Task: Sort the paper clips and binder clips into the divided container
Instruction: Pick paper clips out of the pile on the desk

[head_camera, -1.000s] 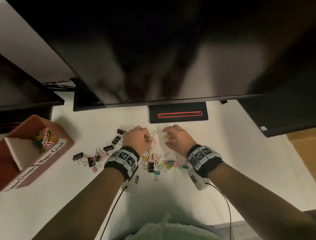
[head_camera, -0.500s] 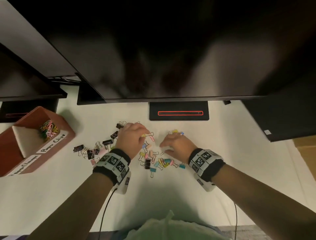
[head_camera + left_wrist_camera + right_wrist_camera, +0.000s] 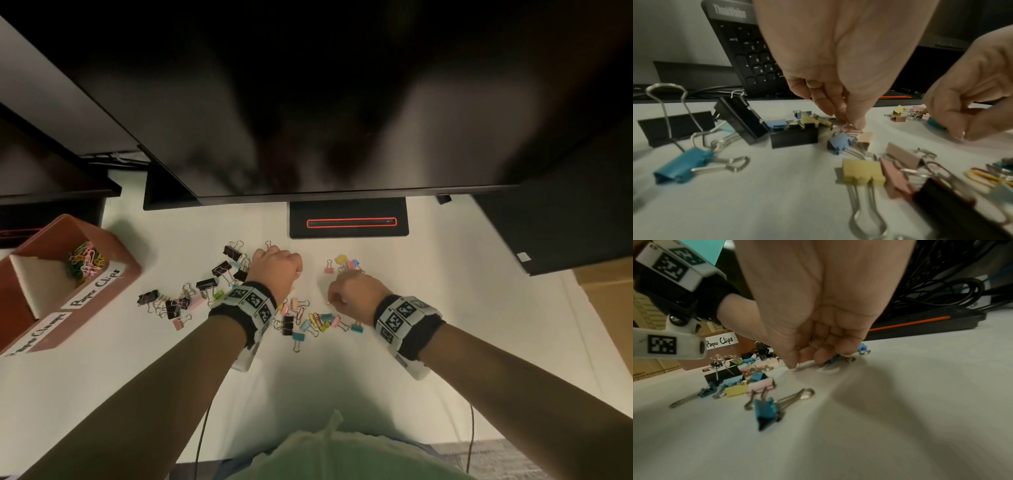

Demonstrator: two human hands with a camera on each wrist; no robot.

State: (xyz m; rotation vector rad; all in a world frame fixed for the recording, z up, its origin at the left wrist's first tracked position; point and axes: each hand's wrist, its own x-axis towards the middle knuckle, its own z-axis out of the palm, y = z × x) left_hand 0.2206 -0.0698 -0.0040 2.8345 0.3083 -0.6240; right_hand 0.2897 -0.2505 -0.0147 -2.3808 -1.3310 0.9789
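Note:
A brown divided container [image 3: 113, 279] stands at the left, with coloured paper clips [image 3: 85, 262] in the compartment labelled "Paper Clips" [image 3: 97, 287]. Black and coloured binder clips [image 3: 219, 270] and paper clips [image 3: 317, 320] lie scattered on the white desk. My left hand [image 3: 277, 270] is down among them, fingers curled, and its fingertips [image 3: 849, 125] pinch a pink paper clip [image 3: 846, 129] lying on the desk. My right hand [image 3: 349, 291] is beside it, also curled. Its thumb and forefinger [image 3: 805, 364] pinch a pale paper clip [image 3: 807, 365] against the desk, next to a teal binder clip [image 3: 833, 361].
A big dark monitor [image 3: 342, 102] overhangs the back of the desk, with its black base [image 3: 349, 222] right behind the clips. A black keyboard [image 3: 748, 48] leans at the back left. A small group of coloured binder clips [image 3: 344, 263] lies beyond the right hand.
The right hand has drawn back toward me from the small coloured clips and dropped to the desk. The left hand has lowered its fingertips onto the desk.

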